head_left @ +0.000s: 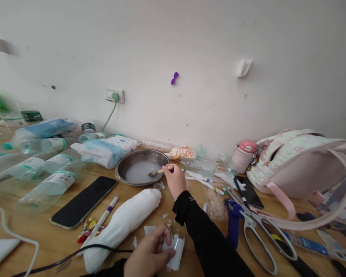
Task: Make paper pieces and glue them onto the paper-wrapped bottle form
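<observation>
My right hand [175, 180] grips a paintbrush [162, 171] by its wooden handle. The bristles reach into a round metal bowl [120, 177] of cloudy whitish liquid. Low in the view, my left hand [150, 252] pinches a small white piece [175, 254] with a glossy surface; I cannot tell whether it is paper or plastic. Left of that hand lies a long, bottle-like form [127, 223] covered in white paper. Small torn white scraps [165, 216] are scattered on the wooden table between my hands.
Empty plastic bottles [53, 184], a tissue pack [106, 149] and a phone [83, 202] lie left. On the right are scissors [255, 227], a blue glue gun [233, 219], white pens [203, 181], a pink cup [243, 157] and a pink bag [300, 169]. A black cable [75, 254] crosses the front.
</observation>
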`<state>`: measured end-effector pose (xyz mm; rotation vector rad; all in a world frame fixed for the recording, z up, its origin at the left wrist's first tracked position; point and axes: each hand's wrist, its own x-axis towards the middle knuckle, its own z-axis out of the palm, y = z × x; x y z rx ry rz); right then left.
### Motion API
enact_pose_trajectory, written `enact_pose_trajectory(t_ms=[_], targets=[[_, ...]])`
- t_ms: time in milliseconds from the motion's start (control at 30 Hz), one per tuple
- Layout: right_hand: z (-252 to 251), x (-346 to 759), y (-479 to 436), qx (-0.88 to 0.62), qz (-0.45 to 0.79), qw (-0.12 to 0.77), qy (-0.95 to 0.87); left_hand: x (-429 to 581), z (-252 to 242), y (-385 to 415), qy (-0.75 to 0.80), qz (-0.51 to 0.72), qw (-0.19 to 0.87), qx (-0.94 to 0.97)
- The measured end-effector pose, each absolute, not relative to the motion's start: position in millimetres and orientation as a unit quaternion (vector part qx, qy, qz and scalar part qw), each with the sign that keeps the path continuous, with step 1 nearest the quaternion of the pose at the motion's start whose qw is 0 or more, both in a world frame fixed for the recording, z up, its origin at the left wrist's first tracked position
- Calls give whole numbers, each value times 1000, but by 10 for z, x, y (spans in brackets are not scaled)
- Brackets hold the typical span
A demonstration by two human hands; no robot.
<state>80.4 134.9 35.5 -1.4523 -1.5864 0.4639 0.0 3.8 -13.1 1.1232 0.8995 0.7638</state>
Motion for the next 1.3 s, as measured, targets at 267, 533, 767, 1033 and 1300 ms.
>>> enact_pose_trajectory(t_ms=[267,533,767,1033,1300], targets=[[698,1049,1288,-629,70,439,-637,-20,-154,29,428,312,673,516],[783,1104,1241,-609,46,445,-655,-25,-45,38,434,316,662,523],[752,1184,1159,-601,28,467,-648,-13,-51,31,430,316,662,526],[697,1234,1127,-588,31,489,-643,-15,-16,10,428,316,658,533],[834,1292,1151,-573,24,503,-646,-45,-51,6,441,303,630,563]])
